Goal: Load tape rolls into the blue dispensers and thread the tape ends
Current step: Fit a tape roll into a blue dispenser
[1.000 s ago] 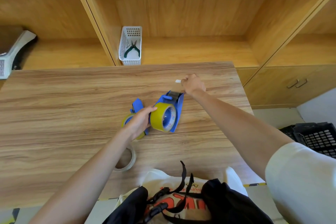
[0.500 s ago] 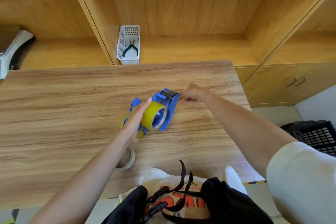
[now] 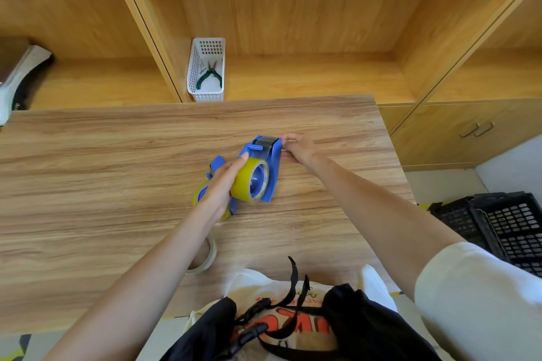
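Note:
A blue tape dispenser (image 3: 271,167) stands on the wooden table (image 3: 117,173), loaded with a yellowish roll of tape (image 3: 246,182). My left hand (image 3: 223,184) grips the roll from the left side. My right hand (image 3: 299,149) pinches the tape end at the dispenser's front, by the metal cutter. A second blue dispenser (image 3: 217,163) with its own yellowish roll (image 3: 199,193) lies behind my left hand, mostly hidden.
A clear roll of tape (image 3: 206,258) lies on the table under my left forearm. A white basket (image 3: 206,70) with green pliers stands on the shelf behind. Black crates (image 3: 510,223) sit on the floor at right. A black bag (image 3: 293,325) hangs at my chest.
My right hand came back from a stretched-out pull down to the dispenser's front edge. The dispenser shifted slightly left and toward me, still held by my left hand.

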The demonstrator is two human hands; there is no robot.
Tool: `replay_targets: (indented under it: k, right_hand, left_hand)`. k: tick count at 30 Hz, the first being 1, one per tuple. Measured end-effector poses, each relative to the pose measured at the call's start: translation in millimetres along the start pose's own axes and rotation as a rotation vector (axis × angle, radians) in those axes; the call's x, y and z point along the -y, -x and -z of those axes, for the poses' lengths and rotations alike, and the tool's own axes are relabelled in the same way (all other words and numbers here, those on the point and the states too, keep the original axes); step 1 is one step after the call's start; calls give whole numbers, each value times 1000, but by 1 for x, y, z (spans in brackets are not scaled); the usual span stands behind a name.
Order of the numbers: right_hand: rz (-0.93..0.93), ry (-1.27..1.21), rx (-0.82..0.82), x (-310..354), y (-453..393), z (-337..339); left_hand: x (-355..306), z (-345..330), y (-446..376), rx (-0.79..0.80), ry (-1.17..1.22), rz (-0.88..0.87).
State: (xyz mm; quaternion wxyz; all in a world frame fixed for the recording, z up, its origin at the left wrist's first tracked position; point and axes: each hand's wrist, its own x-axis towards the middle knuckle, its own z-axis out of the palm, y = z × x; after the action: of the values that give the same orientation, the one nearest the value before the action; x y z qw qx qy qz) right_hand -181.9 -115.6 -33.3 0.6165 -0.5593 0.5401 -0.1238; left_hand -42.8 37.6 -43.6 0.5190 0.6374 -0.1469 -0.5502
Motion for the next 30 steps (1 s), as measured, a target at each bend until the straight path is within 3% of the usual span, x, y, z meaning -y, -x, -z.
replay_targets:
  k: [3, 7, 11, 18, 22, 27, 30]
  right_hand:
    - [-13, -50, 78, 2, 8, -7]
    - [74, 81, 183, -3, 12, -10]
    - [135, 39, 211, -9, 11, -6]
    - [121, -26, 79, -20, 2, -11]
    - [116, 59, 14, -21, -2, -9]
    - [135, 281, -51, -19, -8, -5]
    - [101, 407, -91, -21, -12, -6]
  left_hand:
    - [-3, -6, 1, 38, 52, 57]
    - [-4, -12, 0, 112, 85, 90]
    - [-5, -15, -1, 98, 145, 116]
    - [-2, -24, -5, 61, 75, 131]
    - [4, -23, -7, 50, -221, 102]
    - [7, -22, -11, 21, -556, -63]
    - [16, -19, -20, -2, -936, -160]
